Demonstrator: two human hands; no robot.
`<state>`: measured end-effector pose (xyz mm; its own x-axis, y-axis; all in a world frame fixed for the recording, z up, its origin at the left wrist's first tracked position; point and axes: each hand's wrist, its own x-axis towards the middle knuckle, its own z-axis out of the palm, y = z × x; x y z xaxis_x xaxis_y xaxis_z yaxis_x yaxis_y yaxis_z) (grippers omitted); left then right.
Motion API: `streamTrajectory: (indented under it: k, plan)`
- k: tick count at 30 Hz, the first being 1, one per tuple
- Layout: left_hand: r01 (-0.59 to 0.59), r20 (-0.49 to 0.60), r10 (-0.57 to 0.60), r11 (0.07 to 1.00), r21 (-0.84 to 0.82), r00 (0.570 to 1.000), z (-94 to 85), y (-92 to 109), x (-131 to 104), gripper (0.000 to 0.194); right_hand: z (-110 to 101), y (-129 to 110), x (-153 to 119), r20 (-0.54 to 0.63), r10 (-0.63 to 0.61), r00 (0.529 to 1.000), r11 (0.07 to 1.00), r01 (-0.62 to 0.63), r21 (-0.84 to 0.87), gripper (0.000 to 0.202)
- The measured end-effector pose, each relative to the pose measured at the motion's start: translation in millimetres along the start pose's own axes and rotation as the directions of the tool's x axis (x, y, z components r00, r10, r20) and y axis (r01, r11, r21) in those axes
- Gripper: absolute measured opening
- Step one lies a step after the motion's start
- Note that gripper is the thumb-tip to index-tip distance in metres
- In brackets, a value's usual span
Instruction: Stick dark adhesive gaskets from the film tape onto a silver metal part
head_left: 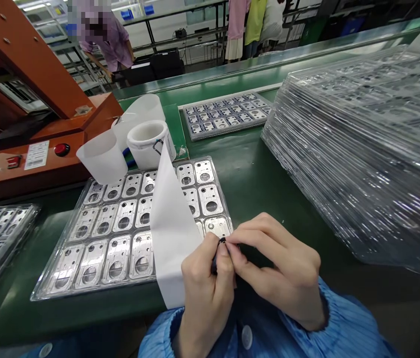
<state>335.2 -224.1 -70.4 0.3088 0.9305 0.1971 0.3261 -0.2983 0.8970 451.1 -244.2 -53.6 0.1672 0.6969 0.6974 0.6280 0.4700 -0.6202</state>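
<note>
My left hand (209, 286) is closed around a small dark piece (214, 263), mostly hidden by the fingers. Thumb and index finger of my right hand (282, 271) pinch at a tiny black bit (222, 240) on top of it, and the fingertips of both hands meet there. What exactly the piece is cannot be made out. A white paper-like strip (172, 233) runs from a white roll (148, 141) down to my left hand; whether the hand grips it is unclear. Under the strip lies a clear tray (58, 293) of silver metal plates with round holes.
An orange machine (68, 99) with a red button stands at the left. Another tray of plates (1, 233) lies at the left edge, and one with blue-edged plates (228, 114) lies farther back. Stacked clear plastic trays (344, 164) rise on the right. People stand beyond the bench.
</note>
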Motion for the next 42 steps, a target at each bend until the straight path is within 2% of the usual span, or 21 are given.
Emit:
streamTrajectory:
  k: [4, 9, 13, 17, 20, 24, 31, 35, 40, 42]
  plan:
    - [-0.034, 0.037, 0.031, 0.997, 0.076, 0.999, -0.6, 0, -1, 0.027, -6, 0, 3, 0.084, 0.026, 0.996, 0.999, -0.024, -0.027, 0.014]
    - [-0.074, 0.069, 0.070, 0.996, 0.045, 0.995, -0.9, 0, -1, 0.027, -9, 5, 6, 0.141, 0.023, 0.990, 1.000, -0.022, -0.007, 0.014]
    - [-0.078, 0.076, 0.076, 0.997, 0.021, 0.994, -1.1, -3, -1, 0.028, -7, 11, 5, 0.119, -0.065, 0.991, 0.998, 0.063, 0.024, 0.013]
    - [-0.006, 0.082, 0.007, 1.000, -0.018, 0.997, -0.9, -1, -1, 0.030, -2, 18, 4, 0.090, -0.178, 0.980, 0.984, 0.175, 0.039, 0.014]
    - [0.088, 0.060, -0.080, 0.987, -0.133, 0.995, 0.4, 5, -2, 0.031, 1, 22, 4, 0.075, -0.235, 0.969, 0.972, 0.234, 0.025, 0.016]
    - [0.166, 0.030, -0.164, 0.951, -0.259, 0.986, 2.1, 12, -1, 0.033, 2, 24, 4, 0.074, -0.265, 0.961, 0.964, 0.264, 0.016, 0.016]
    - [0.221, 0.006, -0.229, 0.932, -0.286, 0.973, 1.8, 12, 1, 0.042, 4, 23, 3, 0.058, -0.302, 0.952, 0.953, 0.303, -0.014, 0.010]
    - [0.260, 0.003, -0.273, 0.911, -0.320, 0.962, 1.9, 14, 2, 0.039, 3, 22, 3, 0.049, -0.280, 0.959, 0.960, 0.281, -0.016, 0.010]
    - [0.316, -0.028, -0.358, 0.857, -0.407, 0.933, 2.7, 21, 3, 0.035, -3, 20, -1, 0.029, -0.148, 0.989, 0.983, 0.144, 0.113, 0.018]
    - [0.321, -0.033, -0.366, 0.852, -0.413, 0.930, 3.2, 22, 3, 0.035, -4, 20, -3, 0.021, -0.116, 0.993, 0.988, 0.113, 0.109, 0.021]
